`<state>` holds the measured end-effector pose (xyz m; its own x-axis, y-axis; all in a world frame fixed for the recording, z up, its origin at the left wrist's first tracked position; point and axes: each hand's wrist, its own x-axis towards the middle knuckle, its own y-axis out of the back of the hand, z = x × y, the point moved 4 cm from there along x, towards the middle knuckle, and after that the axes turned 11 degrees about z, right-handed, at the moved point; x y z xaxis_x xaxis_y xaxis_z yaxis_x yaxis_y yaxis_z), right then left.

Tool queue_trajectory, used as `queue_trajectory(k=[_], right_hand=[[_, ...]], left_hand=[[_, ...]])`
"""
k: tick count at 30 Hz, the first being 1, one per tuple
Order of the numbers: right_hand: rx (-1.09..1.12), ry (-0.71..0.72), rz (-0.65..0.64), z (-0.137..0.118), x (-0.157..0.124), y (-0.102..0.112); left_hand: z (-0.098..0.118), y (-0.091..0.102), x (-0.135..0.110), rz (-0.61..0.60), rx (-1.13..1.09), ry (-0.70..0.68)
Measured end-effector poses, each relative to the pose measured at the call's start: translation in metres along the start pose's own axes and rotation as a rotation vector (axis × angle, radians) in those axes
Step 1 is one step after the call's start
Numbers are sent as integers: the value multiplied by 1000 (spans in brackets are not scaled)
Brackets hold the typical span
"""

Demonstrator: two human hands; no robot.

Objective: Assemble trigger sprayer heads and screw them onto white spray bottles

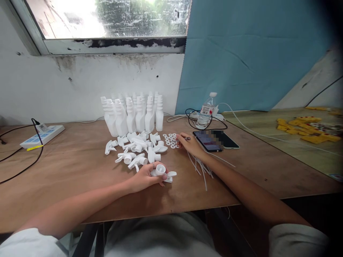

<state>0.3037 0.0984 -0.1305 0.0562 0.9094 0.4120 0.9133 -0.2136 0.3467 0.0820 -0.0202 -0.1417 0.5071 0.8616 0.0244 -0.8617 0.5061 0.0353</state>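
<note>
My left hand [150,175] is closed around a white trigger spray head [160,170], whose round collar opening faces up and whose trigger end points right. Over a cluster of small white ring washers [168,140], the fingers of my right hand [189,144] are pinched together. A small dark, metallic-looking thing shows at those fingers; its kind is too small to tell. Several more trigger spray heads [138,142] lie in a loose pile beyond my left hand. Thin white dip tubes [203,173] lie partly beneath my right wrist and forearm.
White spray bottles [139,116] stand upright in rows by the wall. Behind my right hand are a clear water bottle [207,112], black cable loops and two phones [207,141]. A power strip [43,136] with cords lies at left. Yellow items [308,130] lie far right.
</note>
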Motion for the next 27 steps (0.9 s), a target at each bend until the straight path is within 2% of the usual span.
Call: queue_trajectory(k=[13, 22, 27], right_hand=[[5, 26, -65, -5, -5, -5], [-9, 13, -51, -8, -6, -4], [-50, 53, 3, -12, -4, 2]], left_hand=[[0, 0, 0, 5, 18, 1], [2, 1, 0, 6, 18, 0], [6, -2, -5, 5, 9, -18]])
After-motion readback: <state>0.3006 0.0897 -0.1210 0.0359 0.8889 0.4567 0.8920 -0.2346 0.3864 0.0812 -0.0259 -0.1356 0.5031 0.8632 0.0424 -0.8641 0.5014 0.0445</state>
